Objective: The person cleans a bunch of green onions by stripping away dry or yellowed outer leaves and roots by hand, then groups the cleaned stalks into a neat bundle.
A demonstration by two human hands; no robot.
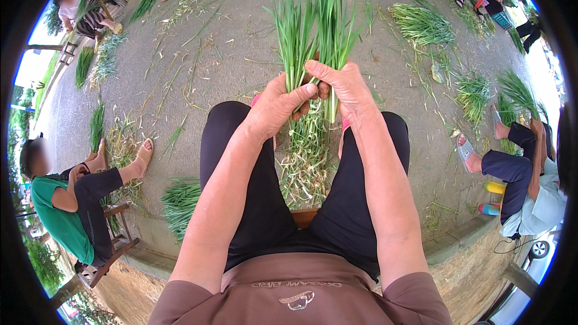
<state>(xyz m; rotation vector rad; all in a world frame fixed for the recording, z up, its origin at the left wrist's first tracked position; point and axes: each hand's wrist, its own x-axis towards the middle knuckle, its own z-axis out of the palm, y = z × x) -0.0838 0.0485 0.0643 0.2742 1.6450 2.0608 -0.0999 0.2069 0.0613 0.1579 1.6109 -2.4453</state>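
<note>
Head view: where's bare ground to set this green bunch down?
Both hands, left hand and right hand, grip the green bunch. Bare pavement lies ahead-left of the left knee. Crowded: the trimmings pile between the legs, the bundle at lower left, and bundles ahead-right.

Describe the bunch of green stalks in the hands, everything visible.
The bunch of green stalks is a sheaf of long, thin, grass-like leaves, bright green, fanning out toward the top of the picture. Lower down the stalks turn pale, near white, where the hands grip them. The left hand and the right hand both close around that pale part, held above the knees. Below the hands, a pile of pale trimmings lies on the ground between the legs.
</note>
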